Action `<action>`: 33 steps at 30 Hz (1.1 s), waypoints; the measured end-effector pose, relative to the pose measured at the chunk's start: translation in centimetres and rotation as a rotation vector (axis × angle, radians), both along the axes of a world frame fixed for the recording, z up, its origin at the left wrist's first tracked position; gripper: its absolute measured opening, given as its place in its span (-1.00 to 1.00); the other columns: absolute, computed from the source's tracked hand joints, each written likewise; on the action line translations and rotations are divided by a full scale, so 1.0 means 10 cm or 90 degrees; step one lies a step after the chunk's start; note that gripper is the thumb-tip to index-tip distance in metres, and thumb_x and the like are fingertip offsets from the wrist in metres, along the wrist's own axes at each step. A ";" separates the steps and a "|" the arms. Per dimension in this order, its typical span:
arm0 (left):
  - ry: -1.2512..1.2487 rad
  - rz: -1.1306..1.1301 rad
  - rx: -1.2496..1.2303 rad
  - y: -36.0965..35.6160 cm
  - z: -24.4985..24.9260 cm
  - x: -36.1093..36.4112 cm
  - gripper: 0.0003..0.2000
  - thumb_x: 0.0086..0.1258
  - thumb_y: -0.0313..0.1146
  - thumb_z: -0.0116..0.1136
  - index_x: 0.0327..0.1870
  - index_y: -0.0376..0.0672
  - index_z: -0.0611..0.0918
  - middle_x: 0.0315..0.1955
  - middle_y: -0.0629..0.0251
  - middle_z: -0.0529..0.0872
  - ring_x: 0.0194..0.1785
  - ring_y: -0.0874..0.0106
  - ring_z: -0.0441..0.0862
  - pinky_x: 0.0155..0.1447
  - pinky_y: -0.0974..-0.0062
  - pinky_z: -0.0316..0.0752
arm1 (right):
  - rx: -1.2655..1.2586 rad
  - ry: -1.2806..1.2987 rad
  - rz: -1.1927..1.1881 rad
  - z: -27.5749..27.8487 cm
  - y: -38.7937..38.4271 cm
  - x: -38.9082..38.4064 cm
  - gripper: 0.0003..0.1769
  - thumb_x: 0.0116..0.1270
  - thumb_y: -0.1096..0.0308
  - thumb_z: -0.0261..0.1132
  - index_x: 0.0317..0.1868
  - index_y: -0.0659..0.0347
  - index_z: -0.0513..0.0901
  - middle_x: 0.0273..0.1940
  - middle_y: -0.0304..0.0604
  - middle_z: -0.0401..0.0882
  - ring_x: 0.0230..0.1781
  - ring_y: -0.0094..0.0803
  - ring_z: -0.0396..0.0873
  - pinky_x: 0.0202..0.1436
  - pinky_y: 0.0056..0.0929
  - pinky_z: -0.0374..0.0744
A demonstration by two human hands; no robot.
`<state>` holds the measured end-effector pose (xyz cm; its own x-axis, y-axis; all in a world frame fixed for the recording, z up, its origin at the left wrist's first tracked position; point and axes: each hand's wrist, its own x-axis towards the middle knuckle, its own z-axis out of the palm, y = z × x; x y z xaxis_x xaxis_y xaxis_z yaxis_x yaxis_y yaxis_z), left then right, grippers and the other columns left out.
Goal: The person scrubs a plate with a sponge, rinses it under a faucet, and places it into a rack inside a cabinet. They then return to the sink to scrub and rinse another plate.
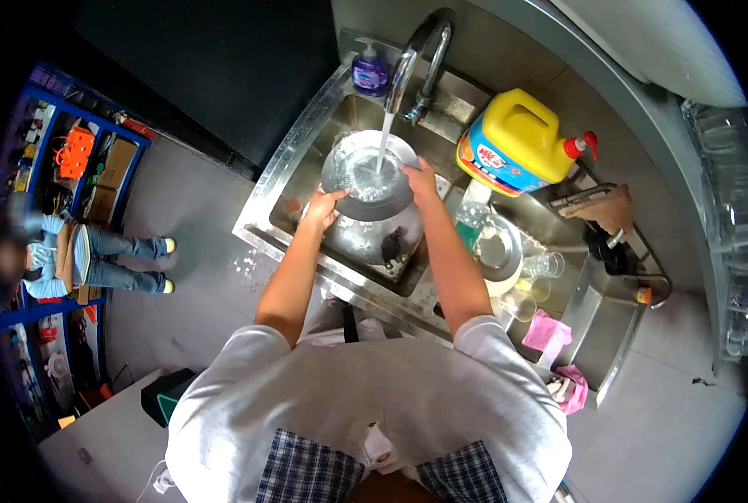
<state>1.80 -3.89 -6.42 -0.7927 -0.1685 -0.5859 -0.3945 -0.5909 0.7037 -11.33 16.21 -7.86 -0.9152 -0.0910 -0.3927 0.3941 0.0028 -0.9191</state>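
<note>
A round metal bowl [384, 206] with a wide grey rim is held over the left sink basin [288, 214]. From the curved chrome faucet [402, 74], water runs straight into it and splashes in its middle. My left hand [324, 206] grips the rim at the lower left, thumb on top. On the right side of the same rim, my right hand [420, 179] is closed in the same way. Below the bowl, a dark wet scrap [392, 245] lies in the basin.
A purple soap bottle [369, 72] and a yellow detergent jug [516, 138] stand behind the sink. The right basin has stacked dishes [508, 243] and clear cups [544, 266]. Pink cloths [548, 333] hang over the front edge. At far left, a person [97, 256] stands near blue shelves.
</note>
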 end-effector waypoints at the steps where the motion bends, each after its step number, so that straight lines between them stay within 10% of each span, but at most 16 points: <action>1: -0.002 -0.020 -0.028 -0.06 0.09 0.03 -0.60 0.28 -0.56 0.20 0.12 -0.35 0.39 -0.10 0.03 0.63 -0.18 0.28 0.69 -0.15 0.34 0.69 | -0.013 -0.020 0.011 -0.09 -0.06 -0.05 -0.25 0.11 0.42 0.42 0.32 0.36 0.33 0.07 -0.04 0.55 0.00 -0.33 0.54 0.05 -0.39 0.50; 12: -0.069 -0.061 -0.020 -0.11 0.36 0.58 -0.49 0.28 -0.53 0.23 0.22 -0.25 0.31 0.02 0.13 0.57 -0.18 0.27 0.70 -0.17 0.16 0.73 | -0.174 -0.014 0.108 -0.27 0.02 0.40 -0.40 0.13 0.53 0.35 0.23 0.36 0.44 -0.01 -0.17 0.61 -0.08 -0.42 0.56 0.00 -0.48 0.51; 18: -0.008 0.007 -0.081 0.02 0.02 0.12 -0.61 0.27 -0.41 0.30 0.08 -0.27 0.47 -0.14 0.13 0.66 -0.32 0.35 0.71 -0.44 0.46 0.70 | -0.202 0.032 0.049 -0.19 -0.08 0.00 -0.37 0.13 0.62 0.31 0.26 0.32 0.42 -0.01 -0.16 0.60 -0.07 -0.41 0.56 -0.01 -0.45 0.53; 27: -0.041 -0.008 -0.050 -0.16 0.14 0.61 -0.62 0.33 -0.44 0.22 0.13 -0.30 0.45 -0.11 0.18 0.68 -0.19 0.38 0.72 -0.28 0.46 0.73 | -0.196 0.017 0.100 -0.19 -0.25 0.36 -0.36 0.14 0.60 0.33 0.28 0.28 0.42 0.02 -0.19 0.58 -0.12 -0.48 0.55 -0.06 -0.50 0.52; 28: -0.041 -0.031 -0.040 -0.11 0.09 0.56 -0.51 0.28 -0.39 0.29 0.19 -0.23 0.37 -0.05 0.12 0.64 -0.13 0.23 0.69 -0.18 0.17 0.69 | -0.210 0.020 0.080 -0.22 -0.14 0.38 -0.37 0.14 0.60 0.33 0.28 0.28 0.43 0.03 -0.21 0.59 -0.12 -0.49 0.56 -0.05 -0.50 0.52; 33: -0.061 -0.007 0.035 0.16 0.11 0.12 -0.35 0.27 -0.48 0.27 0.29 -0.32 0.15 0.10 -0.02 0.53 -0.08 0.15 0.67 -0.21 0.12 0.72 | -0.187 0.038 0.031 -0.08 0.16 0.02 -0.41 0.16 0.63 0.30 0.25 0.24 0.47 0.04 -0.23 0.59 -0.03 -0.47 0.55 0.05 -0.50 0.49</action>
<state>2.96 -2.29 -5.29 -0.7341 -0.1246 -0.6675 -0.4656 -0.6231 0.6285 -11.16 17.84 -8.62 -0.9277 -0.2376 -0.2881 0.3448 -0.2490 -0.9050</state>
